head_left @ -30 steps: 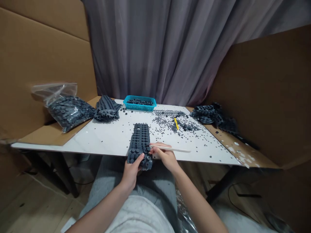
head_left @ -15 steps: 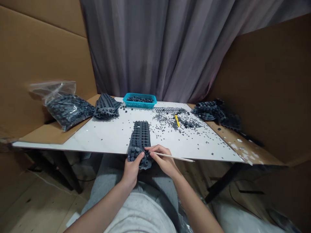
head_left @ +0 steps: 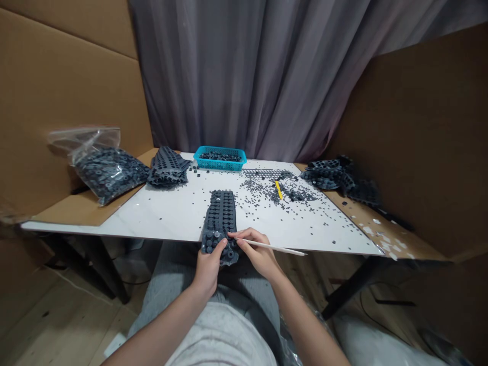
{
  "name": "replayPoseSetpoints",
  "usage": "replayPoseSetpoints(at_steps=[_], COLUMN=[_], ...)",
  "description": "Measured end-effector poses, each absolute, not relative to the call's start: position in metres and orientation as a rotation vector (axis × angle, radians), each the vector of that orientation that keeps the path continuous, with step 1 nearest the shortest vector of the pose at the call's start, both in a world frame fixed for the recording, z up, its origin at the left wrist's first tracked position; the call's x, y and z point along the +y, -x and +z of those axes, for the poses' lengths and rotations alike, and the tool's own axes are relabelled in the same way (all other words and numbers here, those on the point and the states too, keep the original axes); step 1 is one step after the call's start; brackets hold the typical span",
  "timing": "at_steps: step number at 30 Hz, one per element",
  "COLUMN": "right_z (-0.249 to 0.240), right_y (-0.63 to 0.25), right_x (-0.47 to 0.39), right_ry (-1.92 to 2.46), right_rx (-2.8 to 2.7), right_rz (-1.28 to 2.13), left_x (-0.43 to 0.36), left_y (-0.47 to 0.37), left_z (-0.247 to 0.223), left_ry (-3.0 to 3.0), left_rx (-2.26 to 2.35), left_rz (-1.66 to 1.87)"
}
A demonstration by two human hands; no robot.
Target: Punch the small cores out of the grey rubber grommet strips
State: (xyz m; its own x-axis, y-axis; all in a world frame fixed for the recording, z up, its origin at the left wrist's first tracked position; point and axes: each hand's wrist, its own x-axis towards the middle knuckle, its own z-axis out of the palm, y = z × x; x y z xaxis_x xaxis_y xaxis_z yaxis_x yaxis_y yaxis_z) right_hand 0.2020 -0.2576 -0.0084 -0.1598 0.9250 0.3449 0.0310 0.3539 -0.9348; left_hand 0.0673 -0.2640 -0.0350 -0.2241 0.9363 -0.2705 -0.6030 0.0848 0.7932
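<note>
A dark grey rubber sheet (head_left: pixel 222 211) with rows of round raised parts lies over the table's front edge, its near end tilted down toward my lap. My left hand (head_left: pixel 209 262) grips that near end, thumb on top and the other fingers hidden beneath. In my right hand (head_left: pixel 259 251) is a thin white stick (head_left: pixel 282 249), pinched between thumb and fingers. Its left tip is at the sheet, close to my left thumb; the far end points right. Whatever the tip touches is too small to make out.
On the white table (head_left: pixel 171 213) small dark bits lie scattered around a yellow strip (head_left: pixel 278 190). A blue basket (head_left: pixel 220 165) of dark pieces stands at the back. Stacked sheets (head_left: pixel 168 168) and a filled plastic bag (head_left: pixel 110 173) are left; crumpled dark sheets (head_left: pixel 335 175) lie right.
Almost nothing differs. My hands, the sheet and the stick appear very slightly further right, along with the whole view; both grips are the same.
</note>
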Motion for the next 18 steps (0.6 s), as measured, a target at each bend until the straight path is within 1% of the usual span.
replayPoseSetpoints(at_steps=[18], right_z=[-0.0134], right_y=[-0.1994], right_x=[-0.2647], right_ry=[0.91], right_rx=[-1.397], right_rz=[1.03], left_x=[-0.2644], left_y=[-0.0673], left_z=[-0.0303], left_ry=[-0.501], left_rx=[0.953], left_rz=[1.417])
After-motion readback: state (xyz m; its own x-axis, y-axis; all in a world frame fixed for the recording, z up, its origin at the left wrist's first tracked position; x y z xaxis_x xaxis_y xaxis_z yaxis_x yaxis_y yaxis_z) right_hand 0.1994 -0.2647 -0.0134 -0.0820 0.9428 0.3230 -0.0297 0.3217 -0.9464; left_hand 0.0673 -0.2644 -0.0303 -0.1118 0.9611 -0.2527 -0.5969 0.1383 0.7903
